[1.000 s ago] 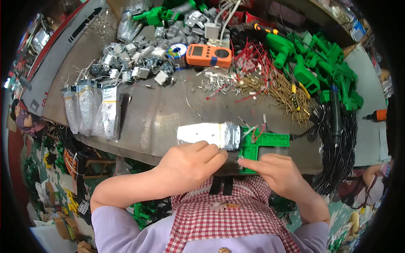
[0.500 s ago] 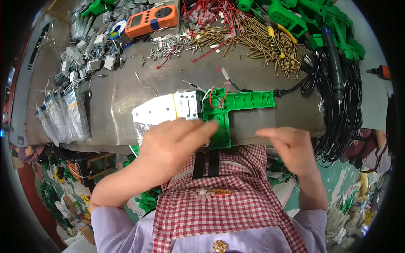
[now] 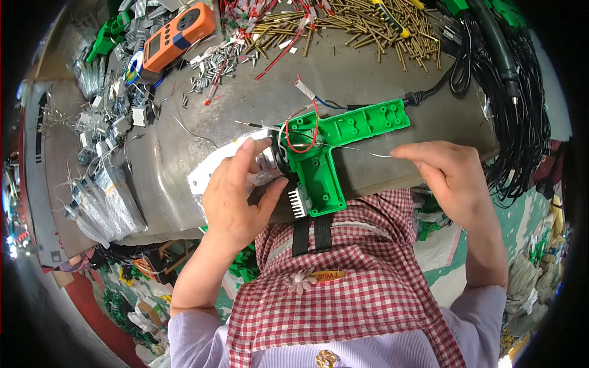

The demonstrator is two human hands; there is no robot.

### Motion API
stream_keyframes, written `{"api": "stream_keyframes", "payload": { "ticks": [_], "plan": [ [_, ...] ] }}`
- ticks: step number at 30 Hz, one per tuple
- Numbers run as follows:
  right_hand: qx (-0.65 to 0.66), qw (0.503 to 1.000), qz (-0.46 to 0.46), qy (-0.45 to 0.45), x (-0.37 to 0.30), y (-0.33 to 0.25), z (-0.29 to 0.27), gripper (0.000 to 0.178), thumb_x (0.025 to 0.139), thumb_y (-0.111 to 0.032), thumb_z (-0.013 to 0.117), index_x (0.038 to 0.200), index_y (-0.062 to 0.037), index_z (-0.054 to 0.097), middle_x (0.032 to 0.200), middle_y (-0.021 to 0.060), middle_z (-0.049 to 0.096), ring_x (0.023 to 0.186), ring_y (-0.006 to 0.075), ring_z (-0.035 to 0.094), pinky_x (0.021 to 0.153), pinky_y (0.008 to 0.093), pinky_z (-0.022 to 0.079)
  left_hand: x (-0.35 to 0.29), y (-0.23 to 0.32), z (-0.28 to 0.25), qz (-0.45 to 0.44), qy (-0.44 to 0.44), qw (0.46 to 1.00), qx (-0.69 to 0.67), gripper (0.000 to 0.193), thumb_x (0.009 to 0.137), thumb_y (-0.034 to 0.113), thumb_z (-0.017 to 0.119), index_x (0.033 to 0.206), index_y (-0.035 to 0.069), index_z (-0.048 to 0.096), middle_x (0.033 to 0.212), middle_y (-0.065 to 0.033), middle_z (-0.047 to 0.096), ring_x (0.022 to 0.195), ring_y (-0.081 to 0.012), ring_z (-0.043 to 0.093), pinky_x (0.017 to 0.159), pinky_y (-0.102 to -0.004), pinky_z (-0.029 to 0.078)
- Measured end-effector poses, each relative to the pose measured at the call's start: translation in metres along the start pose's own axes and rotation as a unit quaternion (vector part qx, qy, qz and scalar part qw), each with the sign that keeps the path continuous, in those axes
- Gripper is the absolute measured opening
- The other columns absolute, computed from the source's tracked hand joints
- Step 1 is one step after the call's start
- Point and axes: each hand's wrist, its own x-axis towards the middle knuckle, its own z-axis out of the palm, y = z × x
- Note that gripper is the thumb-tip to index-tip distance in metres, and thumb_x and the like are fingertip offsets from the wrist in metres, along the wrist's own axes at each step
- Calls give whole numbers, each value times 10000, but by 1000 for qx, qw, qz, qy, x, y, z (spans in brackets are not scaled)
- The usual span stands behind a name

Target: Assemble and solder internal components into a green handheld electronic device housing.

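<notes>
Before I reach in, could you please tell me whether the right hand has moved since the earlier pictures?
Yes: the right hand has moved to the right, judged against the black cable bundle, which it is now nearer.

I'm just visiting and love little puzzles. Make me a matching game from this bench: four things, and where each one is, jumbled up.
Things:
1. Left hand
2. Right hand
3. Green casing
4. Orange meter

Places:
A. Next to a small spool
B. Over the silver-white plate
C. Between the two hands, with a red wire looped over it
D. Fingertips at the end of a thin pale wire

Right pairs: 1-B, 2-D, 3-C, 4-A.
</notes>
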Motion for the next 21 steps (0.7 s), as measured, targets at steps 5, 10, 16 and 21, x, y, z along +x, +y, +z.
{"api": "stream_keyframes", "payload": {
  "ticks": [5, 10, 16, 21],
  "plan": [
    [8, 999, -32, -34, 15, 4, 8, 267, 771, 68, 558, 987, -37, 675, 885, 137, 673, 754, 278, 636, 667, 332, 487, 3, -3, 0, 10, 3, 1000, -5, 965, 658, 73, 792, 1426, 7, 211, 1153, -107, 635, 657, -209, 540, 575, -295, 466],
    [-11, 995, -93, -28, 30, 3, 10, 222, 778, 16, 579, 976, -39, 662, 855, 143, 654, 745, 319, 613, 646, 379, 474, 0, -7, 0, 18, -2, 1000, 2, 1009, 655, 58, 792, 1433, -16, 153, 1196, -135, 617, 649, -223, 543, 567, -286, 463],
    [-15, 993, -110, -35, 34, 5, 6, 281, 738, 47, 566, 981, -46, 671, 839, 142, 650, 721, 315, 608, 621, 367, 469, 1, -9, 0, 30, -6, 1000, -4, 986, 671, 33, 777, 1430, -23, 150, 1195, -150, 618, 649, -215, 549, 572, -281, 462],
    [18, 993, -115, -20, 32, 6, 11, 284, 726, 47, 580, 978, -48, 670, 834, 144, 649, 723, 316, 619, 613, 373, 475, -4, -11, 3, 15, -15, 1000, -19, 1004, 668, 11, 756, 1443, -16, 118, 1211, -127, 614, 661, -169, 495, 579, -251, 419]
  ]
}}
